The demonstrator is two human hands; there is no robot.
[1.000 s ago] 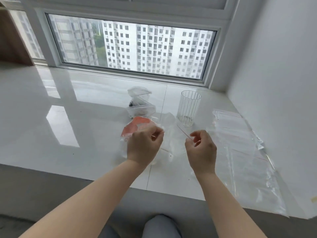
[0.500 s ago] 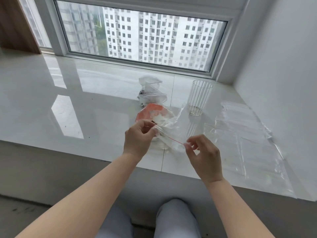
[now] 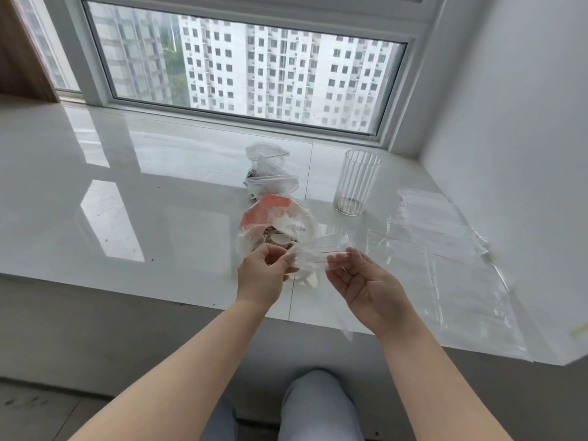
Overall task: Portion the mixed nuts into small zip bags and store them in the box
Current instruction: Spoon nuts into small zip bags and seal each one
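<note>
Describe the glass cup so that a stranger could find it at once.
Look along the glossy white window ledge, below the window's right end. The tall clear ribbed glass cup stands upright there, right of the plastic bags of nuts. It alone is rigid; everything near it is soft plastic.

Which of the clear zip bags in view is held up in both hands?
The small zip bag with the red seal line, pinched between the left hand and right hand; the others lie on the sill.

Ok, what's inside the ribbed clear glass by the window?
The ribbed glass stands upright and looks nearly empty: only a thin scatter of brownish crumbs lies at its bottom. What they are is too small to tell.
</note>
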